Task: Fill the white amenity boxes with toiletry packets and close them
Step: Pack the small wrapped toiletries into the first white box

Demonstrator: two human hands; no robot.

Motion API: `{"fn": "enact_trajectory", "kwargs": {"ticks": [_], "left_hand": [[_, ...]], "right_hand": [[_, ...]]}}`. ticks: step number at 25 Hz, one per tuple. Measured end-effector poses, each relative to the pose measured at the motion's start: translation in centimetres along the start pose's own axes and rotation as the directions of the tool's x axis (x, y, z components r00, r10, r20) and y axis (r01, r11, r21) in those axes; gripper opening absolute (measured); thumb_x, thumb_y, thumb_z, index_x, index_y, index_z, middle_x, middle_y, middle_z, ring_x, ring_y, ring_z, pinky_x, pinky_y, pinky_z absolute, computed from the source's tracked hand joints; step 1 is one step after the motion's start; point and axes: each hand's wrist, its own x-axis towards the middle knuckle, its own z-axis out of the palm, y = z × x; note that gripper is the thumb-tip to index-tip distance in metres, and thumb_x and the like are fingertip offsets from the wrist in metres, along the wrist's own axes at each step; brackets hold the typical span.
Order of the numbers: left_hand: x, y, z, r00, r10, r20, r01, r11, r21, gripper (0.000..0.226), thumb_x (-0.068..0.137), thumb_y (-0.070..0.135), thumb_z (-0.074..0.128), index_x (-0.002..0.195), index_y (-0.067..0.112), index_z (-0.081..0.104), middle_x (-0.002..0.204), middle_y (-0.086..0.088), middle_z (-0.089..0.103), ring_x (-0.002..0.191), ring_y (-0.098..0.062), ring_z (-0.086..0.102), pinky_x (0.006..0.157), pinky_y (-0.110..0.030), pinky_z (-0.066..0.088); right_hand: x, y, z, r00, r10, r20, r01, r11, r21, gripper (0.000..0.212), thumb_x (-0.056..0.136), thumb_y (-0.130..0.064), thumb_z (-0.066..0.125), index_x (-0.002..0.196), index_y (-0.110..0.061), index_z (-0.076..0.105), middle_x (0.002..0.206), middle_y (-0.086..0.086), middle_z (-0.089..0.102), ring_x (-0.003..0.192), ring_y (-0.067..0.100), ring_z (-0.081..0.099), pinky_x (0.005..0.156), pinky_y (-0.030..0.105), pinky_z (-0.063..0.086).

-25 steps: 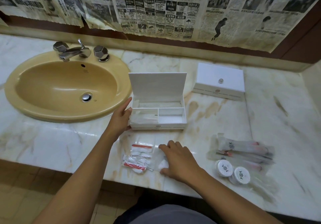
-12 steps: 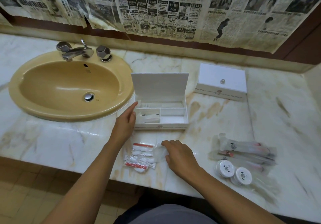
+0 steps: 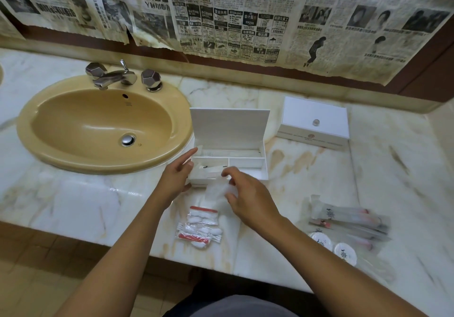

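An open white amenity box [image 3: 248,163] stands mid-counter, its lid upright. Its back compartment holds a comb and its front left compartment holds packets. My left hand [image 3: 177,176] rests against the box's left end, fingers straight. My right hand [image 3: 248,197] pinches a clear packet [image 3: 216,190] just in front of the box, lifted off the counter. Red-striped cotton packets [image 3: 200,227] lie below it near the counter's front edge. A second white box [image 3: 314,122] sits closed at the back right.
A yellow sink [image 3: 103,125] with chrome taps [image 3: 118,77] fills the left of the marble counter [image 3: 73,206]. Wrapped toothbrush packets [image 3: 348,220] and two round white tins [image 3: 331,245] lie at the right front. Newspaper covers the wall behind.
My right hand has picked the clear packet up off the counter and carried it toward the open box. My left hand stays at the box's left end.
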Motion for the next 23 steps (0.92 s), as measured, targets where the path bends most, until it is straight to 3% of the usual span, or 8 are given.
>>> {"fn": "enact_trajectory", "kwargs": {"ticks": [4,7,9,11,14,16,19,23], "left_hand": [[-0.1,0.4,-0.3,0.999,-0.017,0.034,0.020,0.997,-0.070,0.036,0.102,0.026,0.045,0.119,0.054,0.060,0.081,-0.005,0.042,0.076,-0.014,0.045,0.075,-0.029,0.054],[0.4,-0.1,-0.8,0.997,-0.049,0.063,0.053,0.996,-0.068,0.041,0.102,0.026,0.042,0.116,0.060,0.059,0.093,-0.009,0.053,0.086,-0.019,0.050,0.075,-0.030,0.057],[0.5,-0.2,-1.0,0.995,-0.061,0.078,0.065,0.996,-0.055,0.039,0.102,0.028,0.043,0.116,0.062,0.058,0.094,-0.009,0.052,0.085,-0.021,0.048,0.079,-0.033,0.056],[0.5,-0.1,-1.1,0.994,-0.066,0.092,0.072,0.995,-0.065,0.036,0.101,0.031,0.046,0.118,0.060,0.058,0.086,-0.008,0.044,0.080,-0.020,0.043,0.079,-0.033,0.054],[0.5,0.0,-1.1,0.992,-0.069,0.104,0.078,0.993,-0.093,0.036,0.101,0.029,0.046,0.119,0.058,0.059,0.080,-0.007,0.038,0.075,-0.018,0.038,0.077,-0.032,0.051],[0.6,0.0,-1.1,0.991,-0.071,0.112,0.083,0.991,-0.110,0.036,0.101,0.028,0.046,0.119,0.056,0.059,0.080,-0.008,0.041,0.076,-0.018,0.041,0.073,-0.030,0.051],[0.4,0.1,-1.2,0.994,-0.047,0.101,0.059,0.991,-0.120,0.038,0.101,0.024,0.045,0.120,0.054,0.060,0.064,0.001,0.035,0.062,-0.011,0.036,0.063,-0.025,0.048],[0.5,0.1,-1.2,0.995,-0.027,0.093,0.037,0.994,-0.100,0.039,0.101,0.023,0.046,0.123,0.053,0.059,0.061,0.004,0.030,0.058,-0.009,0.031,0.059,-0.025,0.046]], "right_hand": [[4.4,-1.8,-0.8,1.000,0.005,-0.023,-0.004,1.000,0.023,0.027,0.085,-0.012,0.061,0.108,-0.021,0.050,0.097,0.002,0.062,0.088,0.022,0.056,0.073,0.032,0.046],[7.4,-2.3,0.1,0.998,0.033,0.055,-0.033,0.999,-0.001,0.018,0.084,-0.011,0.061,0.100,-0.017,0.056,0.097,0.004,0.063,0.089,0.023,0.056,0.073,0.033,0.047],[8.6,-2.5,1.1,0.985,0.034,0.169,-0.015,0.993,-0.114,0.014,0.088,-0.013,0.058,0.100,-0.016,0.065,0.102,0.006,0.064,0.096,0.024,0.057,0.079,0.034,0.046],[9.0,-2.7,1.9,0.964,-0.009,0.267,0.098,0.942,-0.321,0.020,0.093,-0.016,0.052,0.103,-0.015,0.070,0.108,0.008,0.061,0.104,0.027,0.051,0.087,0.037,0.041],[8.6,-2.8,2.0,0.960,-0.063,0.272,0.192,0.857,-0.478,0.029,0.098,-0.027,0.044,0.108,-0.014,0.068,0.117,0.009,0.050,0.112,0.028,0.041,0.089,0.039,0.034],[8.1,-3.1,1.6,0.957,-0.039,0.288,0.167,0.886,-0.432,0.043,0.100,-0.042,0.037,0.111,-0.013,0.066,0.119,0.010,0.048,0.112,0.028,0.041,0.089,0.040,0.034],[7.3,-3.1,2.0,0.911,0.002,0.412,0.185,0.892,-0.413,0.064,0.095,-0.062,0.028,0.115,-0.013,0.065,0.121,0.013,0.052,0.115,0.028,0.044,0.095,0.042,0.037],[7.2,-2.5,2.8,0.862,0.062,0.504,0.088,0.959,-0.269,0.073,0.090,-0.069,0.028,0.119,-0.010,0.061,0.122,0.012,0.052,0.116,0.027,0.045,0.094,0.042,0.042]]}}
